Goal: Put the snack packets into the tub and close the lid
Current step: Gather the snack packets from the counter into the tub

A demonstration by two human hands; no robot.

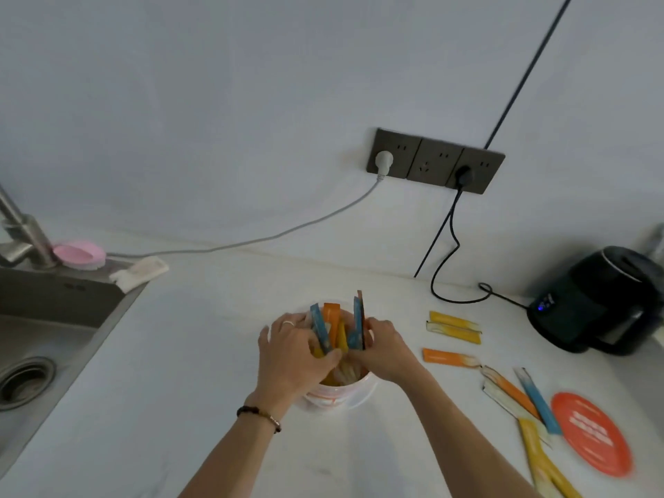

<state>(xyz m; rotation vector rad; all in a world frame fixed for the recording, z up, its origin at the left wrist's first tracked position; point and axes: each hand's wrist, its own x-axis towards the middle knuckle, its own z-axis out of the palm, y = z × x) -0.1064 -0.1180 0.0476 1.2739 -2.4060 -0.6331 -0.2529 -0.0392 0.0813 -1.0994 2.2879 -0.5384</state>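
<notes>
Both forearms reach in from six o'clock to the white plastic tub (337, 397) at the counter's centre. The left hand (291, 357) curls over its rim, fingers closed on upright blue and orange stick packets (332, 328); the right hand (386, 348) pinches a blue packet (357, 325). Loose packets (453, 327) and the round orange lid (591, 433) lie from three to four o'clock. The steel sink (54, 318) edges nine o'clock, with bare white counter (197, 354) between.

Single head-worn wide-angle view, looking forward and down, close over the countertop (215, 336), facing the wall (251, 102)
</notes>
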